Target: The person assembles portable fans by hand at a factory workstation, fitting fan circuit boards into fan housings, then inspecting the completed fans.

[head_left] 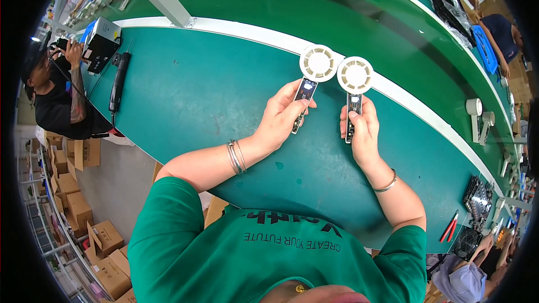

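Two white handheld fans with round, slotted heads are held up side by side over the green work table (224, 84). My left hand (279, 115) is closed round the handle of the left handheld fan (318, 63), thumb on its open face, where a dark circuit board shows. In my right hand (362, 126) is the right handheld fan (355, 75), gripped by its handle with the thumb across the exposed board. The left fan tilts to the right; the other is nearly upright. Their heads almost touch.
Beyond the white rail (252, 36) runs a green conveyor (337, 11) carrying more fans (475, 113). At the left lie a black electric screwdriver (118, 81) and a power box (102, 44), near a person in black. Red-handled pliers (449, 229) and a small black cooling fan (467, 243) sit at right.
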`<control>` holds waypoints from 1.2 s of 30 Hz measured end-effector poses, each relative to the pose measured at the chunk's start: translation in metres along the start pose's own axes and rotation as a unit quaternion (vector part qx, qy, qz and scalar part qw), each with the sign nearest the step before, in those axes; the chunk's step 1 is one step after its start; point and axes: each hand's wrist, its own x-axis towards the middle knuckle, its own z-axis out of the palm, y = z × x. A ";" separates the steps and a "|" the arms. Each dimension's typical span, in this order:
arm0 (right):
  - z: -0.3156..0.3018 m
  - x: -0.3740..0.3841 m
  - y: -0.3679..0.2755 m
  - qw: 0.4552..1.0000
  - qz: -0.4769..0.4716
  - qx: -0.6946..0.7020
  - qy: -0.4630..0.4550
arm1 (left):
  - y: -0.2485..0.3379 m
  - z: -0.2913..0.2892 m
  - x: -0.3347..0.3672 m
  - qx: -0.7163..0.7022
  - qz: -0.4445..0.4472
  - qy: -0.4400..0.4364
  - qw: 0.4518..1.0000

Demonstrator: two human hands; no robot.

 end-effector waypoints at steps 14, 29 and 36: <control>-0.001 0.000 -0.002 0.999 0.018 0.033 0.022 | -0.001 0.003 0.004 -0.023 0.041 -0.020 0.999; -0.036 -0.118 -0.247 0.850 -0.475 0.187 0.132 | 0.195 0.020 -0.090 -0.355 0.345 0.031 0.868; -0.055 -0.117 -0.196 0.798 -0.568 -0.187 0.071 | 0.133 0.045 -0.065 0.101 0.321 -0.045 0.941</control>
